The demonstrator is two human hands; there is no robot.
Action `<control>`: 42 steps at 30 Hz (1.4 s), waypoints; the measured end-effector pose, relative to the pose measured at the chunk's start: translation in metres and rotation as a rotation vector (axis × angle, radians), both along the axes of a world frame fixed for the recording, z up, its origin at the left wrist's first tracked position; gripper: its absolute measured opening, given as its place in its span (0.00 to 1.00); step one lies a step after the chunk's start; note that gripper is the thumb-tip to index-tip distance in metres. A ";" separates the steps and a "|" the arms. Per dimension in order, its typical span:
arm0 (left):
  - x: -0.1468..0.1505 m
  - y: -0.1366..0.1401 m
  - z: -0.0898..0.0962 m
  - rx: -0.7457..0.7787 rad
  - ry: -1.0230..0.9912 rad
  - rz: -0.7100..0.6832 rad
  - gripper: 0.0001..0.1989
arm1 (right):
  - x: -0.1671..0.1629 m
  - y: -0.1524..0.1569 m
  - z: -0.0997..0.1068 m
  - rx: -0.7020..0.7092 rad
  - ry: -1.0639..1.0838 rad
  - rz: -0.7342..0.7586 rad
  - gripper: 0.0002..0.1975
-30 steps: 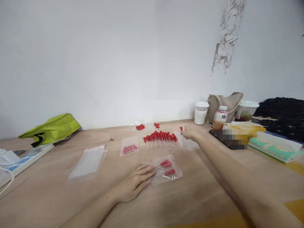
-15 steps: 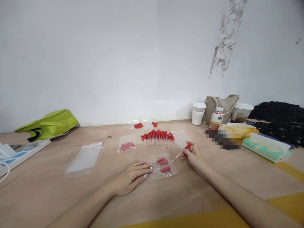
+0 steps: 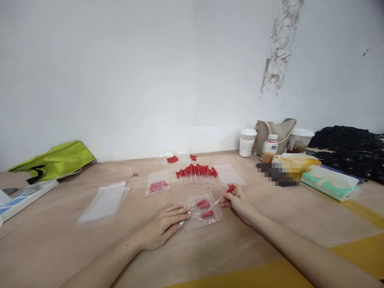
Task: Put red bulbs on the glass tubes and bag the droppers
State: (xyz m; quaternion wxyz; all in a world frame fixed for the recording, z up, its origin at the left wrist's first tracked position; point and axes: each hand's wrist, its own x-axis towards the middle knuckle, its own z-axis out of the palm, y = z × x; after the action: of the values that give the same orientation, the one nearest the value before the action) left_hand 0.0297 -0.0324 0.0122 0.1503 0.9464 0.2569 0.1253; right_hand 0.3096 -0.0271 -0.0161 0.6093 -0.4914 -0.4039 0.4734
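Observation:
My left hand [image 3: 165, 226] lies flat, its fingers stretched over the left end of a clear zip bag [image 3: 195, 225]. Inside this bag are three glass droppers with red rubber bulbs [image 3: 207, 214]. Between the fingertips of my right hand [image 3: 238, 204] is another dropper [image 3: 230, 189], bulb up to the right, its glass tube slanting down left to the bag's red-lined edge. Whether the tip has passed inside, I cannot tell. Behind the bag, a row of several red-bulbed droppers [image 3: 196, 172] lies fanned out. A filled zip bag [image 3: 157, 178] of droppers sits left of them.
Flat zip bags [image 3: 100, 208] lie on the left, and another bag [image 3: 229, 175] behind my right hand. Loose red bulbs [image 3: 172, 159] rest near the wall. On the right stand a lidded cup [image 3: 247, 144], a bottle [image 3: 269, 149] and a tissue pack [image 3: 330, 184]; a power strip [image 3: 28, 200] lies left.
My right hand has moved left and slightly down, bringing the dropper's tip to the bag's edge. My left hand stays on the bag. The camera view has shifted a little.

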 end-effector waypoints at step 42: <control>0.003 0.001 0.001 -0.013 0.054 -0.007 0.19 | 0.030 0.126 0.030 -0.203 -0.987 -0.224 0.07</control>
State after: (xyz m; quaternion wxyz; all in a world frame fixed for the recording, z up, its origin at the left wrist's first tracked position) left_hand 0.0329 -0.0314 0.0130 0.1496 0.9494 0.2582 0.0974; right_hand 0.3397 0.0988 0.0136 0.3424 -0.7531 -0.5403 0.1540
